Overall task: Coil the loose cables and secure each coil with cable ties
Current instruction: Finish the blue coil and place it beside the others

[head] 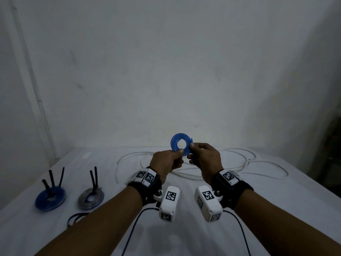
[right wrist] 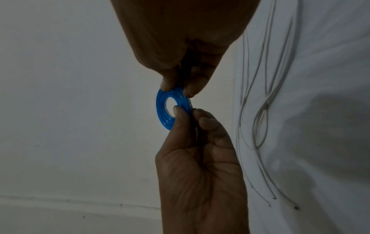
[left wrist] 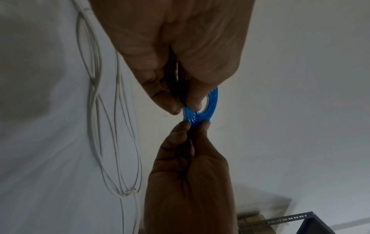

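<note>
the worktop [head: 184, 228] is covered with a white cloth that has soft folds, and it stands against a plain pale wall [head: 166, 61] with some faint marks. the light in the room is dim. both hands are raised above the cloth and hold a small flat blue coil [head: 180, 145] upright between them. the left hand [head: 166, 164] pinches its lower left edge with thumb and finger, and the right hand [head: 204, 160] pinches its right edge the same way; each grip is closed on the coil. behind the hands a long white cable [head: 239, 163] lies loose in wide loops on the cloth. at the left lie a blue tied coil [head: 50, 199] and a grey tied coil [head: 90, 198], each with black ties [head: 52, 179] standing up. near them lies a dark cable [head: 74, 218].
</note>
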